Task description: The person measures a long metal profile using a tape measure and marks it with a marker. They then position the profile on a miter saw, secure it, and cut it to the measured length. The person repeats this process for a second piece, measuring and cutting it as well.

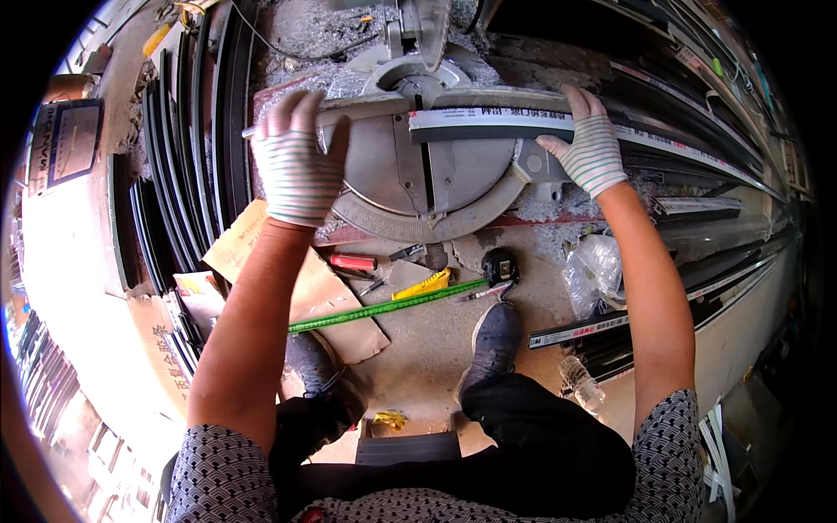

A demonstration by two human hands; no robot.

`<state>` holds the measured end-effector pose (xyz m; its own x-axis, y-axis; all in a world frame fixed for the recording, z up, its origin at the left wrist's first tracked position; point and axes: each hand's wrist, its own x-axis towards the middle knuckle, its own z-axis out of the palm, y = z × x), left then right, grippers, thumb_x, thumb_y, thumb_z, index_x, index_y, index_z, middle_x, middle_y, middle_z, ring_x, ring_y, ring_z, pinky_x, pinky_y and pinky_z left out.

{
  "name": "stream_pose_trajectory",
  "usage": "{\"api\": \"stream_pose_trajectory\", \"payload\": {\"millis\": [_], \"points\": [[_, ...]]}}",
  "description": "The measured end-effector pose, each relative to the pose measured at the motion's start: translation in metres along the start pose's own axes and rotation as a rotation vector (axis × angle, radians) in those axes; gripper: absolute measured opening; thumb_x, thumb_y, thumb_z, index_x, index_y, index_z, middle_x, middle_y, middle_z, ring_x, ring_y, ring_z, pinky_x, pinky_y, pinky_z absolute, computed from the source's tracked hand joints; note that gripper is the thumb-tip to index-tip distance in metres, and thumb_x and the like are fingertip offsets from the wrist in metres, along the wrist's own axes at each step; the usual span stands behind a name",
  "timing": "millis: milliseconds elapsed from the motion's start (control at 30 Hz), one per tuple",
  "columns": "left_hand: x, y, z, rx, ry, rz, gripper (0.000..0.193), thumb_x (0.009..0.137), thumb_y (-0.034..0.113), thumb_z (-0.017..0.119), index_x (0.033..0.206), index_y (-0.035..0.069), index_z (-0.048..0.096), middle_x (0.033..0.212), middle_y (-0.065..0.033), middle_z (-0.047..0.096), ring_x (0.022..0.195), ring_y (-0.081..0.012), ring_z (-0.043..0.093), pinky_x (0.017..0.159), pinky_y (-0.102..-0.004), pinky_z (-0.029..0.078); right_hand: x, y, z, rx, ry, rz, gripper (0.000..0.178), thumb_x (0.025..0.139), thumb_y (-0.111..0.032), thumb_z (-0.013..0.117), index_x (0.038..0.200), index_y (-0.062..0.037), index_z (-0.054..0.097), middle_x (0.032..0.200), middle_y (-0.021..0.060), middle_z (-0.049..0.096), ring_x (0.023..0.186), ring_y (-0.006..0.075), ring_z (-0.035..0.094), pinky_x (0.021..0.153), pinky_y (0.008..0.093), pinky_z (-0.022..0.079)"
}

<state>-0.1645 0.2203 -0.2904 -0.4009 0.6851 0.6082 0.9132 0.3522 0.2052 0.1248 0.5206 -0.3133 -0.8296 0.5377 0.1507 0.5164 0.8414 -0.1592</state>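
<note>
A long dark profile bar with a printed white film lies across the round grey table of a mitre saw, against its fence. My right hand, in a striped white glove, grips the bar, fingers over the top and thumb at the near side. Its cut end lies just left of the table slot. At the fence's left part is my gloved left hand, fingers stretched, thumb apart and slightly blurred. A pale tip shows beyond its fingers; I cannot tell what it belongs to. The saw head stands behind the table.
Dark profiles stack at left, more bars at right. On the floor lie cardboard, a green tape blade with its black case, a yellow cutter, a red-handled tool and a plastic bottle.
</note>
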Motion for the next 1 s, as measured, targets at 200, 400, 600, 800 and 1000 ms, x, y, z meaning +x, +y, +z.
{"api": "stream_pose_trajectory", "payload": {"millis": [200,400,600,800,1000], "points": [[-0.011,-0.049,-0.003,0.112,-0.163,-0.028,0.038,0.087,0.032,0.076,0.116,0.007,0.068,0.108,-0.0150,0.069,0.107,-0.0388,0.062,0.098,-0.0488,0.045,0.003,-0.009,0.004,0.013,0.009,0.002,0.095,0.073,-0.046,0.086,0.150,-0.0099,0.043,0.148,0.0217,0.047,0.134,0.0411,0.047,0.113,0.0501,0.042],[-0.009,-0.050,-0.003,0.074,-0.168,-0.041,0.037,0.087,0.034,0.077,0.111,0.008,0.070,0.104,-0.0149,0.070,0.103,-0.0383,0.061,0.095,-0.0487,0.046,0.001,-0.012,0.003,0.043,-0.001,0.026,0.095,0.072,-0.041,0.088,0.149,-0.0092,0.042,0.147,0.0225,0.046,0.133,0.0420,0.049,0.112,0.0497,0.043],[-0.005,-0.045,-0.004,0.080,-0.177,-0.019,0.042,0.084,0.038,0.080,0.110,0.007,0.069,0.104,-0.0157,0.069,0.103,-0.0379,0.061,0.094,-0.0482,0.047,0.001,-0.010,0.000,0.027,-0.020,0.044,0.094,0.073,-0.040,0.088,0.149,-0.0081,0.042,0.147,0.0226,0.047,0.134,0.0418,0.048,0.114,0.0488,0.042],[-0.001,-0.063,-0.003,0.096,-0.284,0.026,0.040,0.088,0.042,0.075,0.111,0.010,0.069,0.104,-0.0112,0.069,0.102,-0.0337,0.062,0.097,-0.0463,0.043,0.005,-0.015,-0.002,0.016,-0.050,0.064,0.095,0.072,-0.042,0.087,0.148,-0.0053,0.042,0.149,0.0230,0.045,0.137,0.0419,0.045,0.116,0.0486,0.039],[-0.004,-0.064,0.006,0.118,-0.294,0.008,0.036,0.089,0.042,0.073,0.111,0.013,0.070,0.107,-0.0091,0.068,0.104,-0.0333,0.061,0.098,-0.0481,0.041,0.003,-0.013,-0.001,0.001,-0.038,0.058,0.095,0.072,-0.039,0.088,0.148,-0.0065,0.042,0.149,0.0219,0.044,0.133,0.0413,0.048,0.113,0.0471,0.043]]}}
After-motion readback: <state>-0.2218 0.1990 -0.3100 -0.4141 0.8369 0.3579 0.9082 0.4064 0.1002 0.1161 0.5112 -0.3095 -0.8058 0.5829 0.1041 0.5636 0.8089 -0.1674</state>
